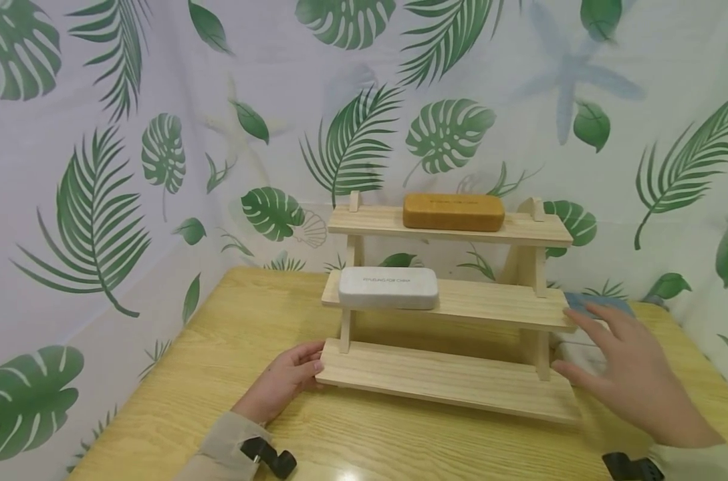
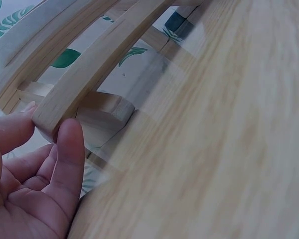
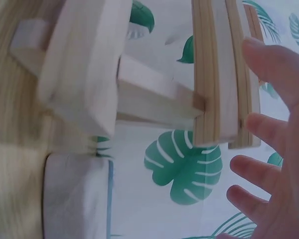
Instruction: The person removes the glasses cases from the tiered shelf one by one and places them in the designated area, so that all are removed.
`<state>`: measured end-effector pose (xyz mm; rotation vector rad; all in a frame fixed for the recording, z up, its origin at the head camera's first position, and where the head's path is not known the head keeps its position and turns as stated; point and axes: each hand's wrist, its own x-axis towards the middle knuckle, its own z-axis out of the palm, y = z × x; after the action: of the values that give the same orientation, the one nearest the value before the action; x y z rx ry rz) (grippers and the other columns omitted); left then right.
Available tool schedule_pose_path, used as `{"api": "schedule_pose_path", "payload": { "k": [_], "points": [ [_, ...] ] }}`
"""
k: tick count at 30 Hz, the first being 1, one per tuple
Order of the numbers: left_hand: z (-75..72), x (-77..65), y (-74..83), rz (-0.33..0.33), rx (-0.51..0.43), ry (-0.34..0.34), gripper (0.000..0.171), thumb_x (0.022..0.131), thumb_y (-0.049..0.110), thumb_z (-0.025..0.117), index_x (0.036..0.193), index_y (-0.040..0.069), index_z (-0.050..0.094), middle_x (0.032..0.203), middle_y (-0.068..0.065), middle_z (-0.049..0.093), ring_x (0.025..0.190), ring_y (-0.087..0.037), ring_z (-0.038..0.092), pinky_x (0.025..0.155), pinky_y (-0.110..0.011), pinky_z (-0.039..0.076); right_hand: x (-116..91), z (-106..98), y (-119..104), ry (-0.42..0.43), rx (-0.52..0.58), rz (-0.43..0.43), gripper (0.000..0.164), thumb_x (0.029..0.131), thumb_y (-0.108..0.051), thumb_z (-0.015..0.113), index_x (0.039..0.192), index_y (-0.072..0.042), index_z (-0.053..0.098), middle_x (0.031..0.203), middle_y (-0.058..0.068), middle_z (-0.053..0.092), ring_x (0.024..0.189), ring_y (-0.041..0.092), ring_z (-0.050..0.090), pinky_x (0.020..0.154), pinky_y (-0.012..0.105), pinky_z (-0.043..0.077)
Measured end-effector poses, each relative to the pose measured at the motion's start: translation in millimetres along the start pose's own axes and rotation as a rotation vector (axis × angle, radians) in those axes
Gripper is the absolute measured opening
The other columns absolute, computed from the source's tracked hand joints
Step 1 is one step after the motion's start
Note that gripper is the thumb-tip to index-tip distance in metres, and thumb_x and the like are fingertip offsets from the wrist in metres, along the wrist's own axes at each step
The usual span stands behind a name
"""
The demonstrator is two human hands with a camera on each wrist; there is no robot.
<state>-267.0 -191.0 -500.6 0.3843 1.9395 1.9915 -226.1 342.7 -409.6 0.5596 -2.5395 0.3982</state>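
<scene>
A three-tier wooden display rack (image 1: 448, 381) stands on the table. My left hand (image 1: 285, 381) pinches the left end of its lowest shelf; in the left wrist view the thumb and a finger (image 2: 70, 144) lie on either side of the board's end. My right hand (image 1: 634, 374) is spread beside the rack's right end, fingers apart, holding nothing. Whether its fingertips touch the rack I cannot tell. An orange-brown glasses case (image 1: 454, 217) lies on the top shelf. A white glasses case (image 1: 389, 290), with small lettering, sits toward the left of the middle shelf.
Behind the rack's right side, partly hidden by my right hand, are a whitish case-like object (image 1: 583, 357) and something blue (image 1: 598, 302). A leaf-patterned cloth (image 1: 255, 127) hangs behind and left of the wooden table (image 1: 159, 414).
</scene>
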Motion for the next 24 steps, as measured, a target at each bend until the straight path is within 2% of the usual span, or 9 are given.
{"api": "schedule_pose_path", "payload": {
  "k": [3,7,13,17,24],
  "points": [
    [0.1,-0.1,0.0,-0.007,-0.007,0.008,0.059,0.106,0.018,0.056,0.155,-0.004,0.032,0.145,-0.022,0.050,0.120,-0.027,0.059,0.091,-0.038,0.055,5.4,1.2,-4.8,0.037,0.013,-0.046,0.087,0.074,-0.042,0.089,0.147,-0.010,0.053,0.143,0.029,0.046,0.128,0.054,0.039,0.103,0.073,0.027],
    [1.0,-0.3,-0.2,-0.010,-0.009,0.016,0.059,0.105,0.018,0.057,0.155,-0.004,0.033,0.145,-0.022,0.050,0.119,-0.027,0.059,0.091,-0.038,0.055,13.9,3.4,-13.2,0.044,0.026,-0.089,0.086,0.075,-0.042,0.088,0.147,-0.012,0.053,0.142,0.029,0.046,0.128,0.053,0.039,0.105,0.072,0.026],
    [1.7,-2.7,-0.5,-0.010,-0.006,0.024,0.059,0.105,0.017,0.057,0.155,-0.004,0.033,0.145,-0.022,0.050,0.118,-0.025,0.059,0.090,-0.037,0.055,30.6,4.4,-32.6,0.025,0.003,-0.123,0.087,0.076,-0.045,0.087,0.148,-0.012,0.052,0.145,0.025,0.048,0.133,0.049,0.038,0.109,0.068,0.025],
    [1.8,-3.0,0.7,-0.009,-0.014,0.026,0.059,0.105,0.017,0.058,0.155,-0.004,0.034,0.145,-0.022,0.050,0.118,-0.024,0.059,0.090,-0.036,0.055,41.6,3.9,-43.2,0.021,0.010,-0.135,0.086,0.075,-0.044,0.088,0.147,-0.012,0.054,0.146,0.023,0.048,0.136,0.047,0.036,0.107,0.068,0.028],
    [2.3,-4.4,1.8,-0.020,-0.029,0.012,0.060,0.105,0.016,0.058,0.156,-0.004,0.031,0.146,-0.022,0.049,0.118,-0.023,0.059,0.089,-0.036,0.054,57.2,7.6,-57.2,-0.049,0.010,-0.132,0.085,0.080,-0.051,0.083,0.150,-0.017,0.049,0.147,0.021,0.046,0.136,0.048,0.035,0.106,0.069,0.026]
  ]
}}
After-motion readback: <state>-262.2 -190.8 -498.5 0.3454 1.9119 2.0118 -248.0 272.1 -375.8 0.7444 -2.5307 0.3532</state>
